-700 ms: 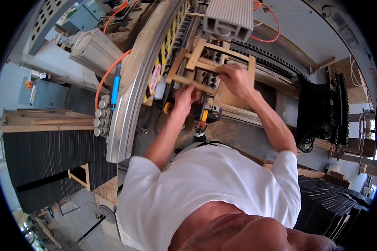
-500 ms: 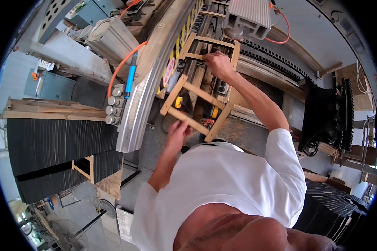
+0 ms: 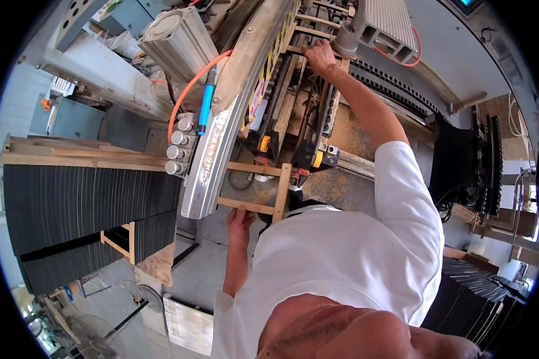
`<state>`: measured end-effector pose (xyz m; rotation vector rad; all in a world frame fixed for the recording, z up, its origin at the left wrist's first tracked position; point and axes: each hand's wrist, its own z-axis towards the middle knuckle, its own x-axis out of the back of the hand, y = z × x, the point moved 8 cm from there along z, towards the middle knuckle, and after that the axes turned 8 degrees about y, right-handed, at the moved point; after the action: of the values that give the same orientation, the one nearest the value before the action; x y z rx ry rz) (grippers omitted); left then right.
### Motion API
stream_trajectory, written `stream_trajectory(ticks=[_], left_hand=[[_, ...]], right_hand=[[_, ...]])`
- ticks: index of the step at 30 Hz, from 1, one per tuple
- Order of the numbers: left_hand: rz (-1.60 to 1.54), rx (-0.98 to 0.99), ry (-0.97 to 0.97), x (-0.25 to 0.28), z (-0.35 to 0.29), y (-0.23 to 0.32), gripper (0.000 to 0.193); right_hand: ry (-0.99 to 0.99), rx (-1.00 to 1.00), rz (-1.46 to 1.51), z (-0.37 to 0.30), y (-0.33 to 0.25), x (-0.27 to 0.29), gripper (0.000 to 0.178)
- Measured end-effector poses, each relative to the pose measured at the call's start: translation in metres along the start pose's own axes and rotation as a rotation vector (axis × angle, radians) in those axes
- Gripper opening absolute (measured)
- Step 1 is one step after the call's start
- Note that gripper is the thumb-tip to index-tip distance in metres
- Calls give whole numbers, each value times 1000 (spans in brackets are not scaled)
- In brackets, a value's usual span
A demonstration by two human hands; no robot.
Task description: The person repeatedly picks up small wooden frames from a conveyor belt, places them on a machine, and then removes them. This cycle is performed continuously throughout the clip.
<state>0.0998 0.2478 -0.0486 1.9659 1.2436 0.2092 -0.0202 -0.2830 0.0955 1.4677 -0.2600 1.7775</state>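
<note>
My left hand (image 3: 239, 220) pinches the near rail of a light wooden frame (image 3: 282, 192) close to my waist. The left side of that frame is hidden behind the machine's metal beam. With the arm stretched far forward, my right hand (image 3: 319, 55) grips the near bar of a second wooden frame (image 3: 294, 49), which lies on the machine's rails. Its fingers are partly hidden. Just to the right of this hand hangs a round metal cylinder (image 3: 344, 43) under a grey aluminium profile (image 3: 386, 27). More wooden bars (image 3: 317, 20) show beyond the hand.
The metal beam (image 3: 212, 155) runs along my left, with a blue tube (image 3: 206, 102), an orange hose (image 3: 188, 84) and round metal knobs (image 3: 176, 152). Stacked dark panels (image 3: 90, 206) stand at left. Sawdust (image 3: 365, 134) lies beneath the rails. A black cable chain (image 3: 497, 161) is at right.
My right hand has pushed the far frame forward along the rails, toward the cylinder. My left hand has drawn the near frame left and closer to me, turning it.
</note>
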Motion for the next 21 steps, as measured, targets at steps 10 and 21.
stream_trajectory(ticks=[10,21], left_hand=[[-104,-73,294,85,42,-33,14],[-110,-60,474,87,53,-66,14]], right_hand=[[-87,-28,-52,34,27,-29,31],[54,2,-43,42,33,-36,23]])
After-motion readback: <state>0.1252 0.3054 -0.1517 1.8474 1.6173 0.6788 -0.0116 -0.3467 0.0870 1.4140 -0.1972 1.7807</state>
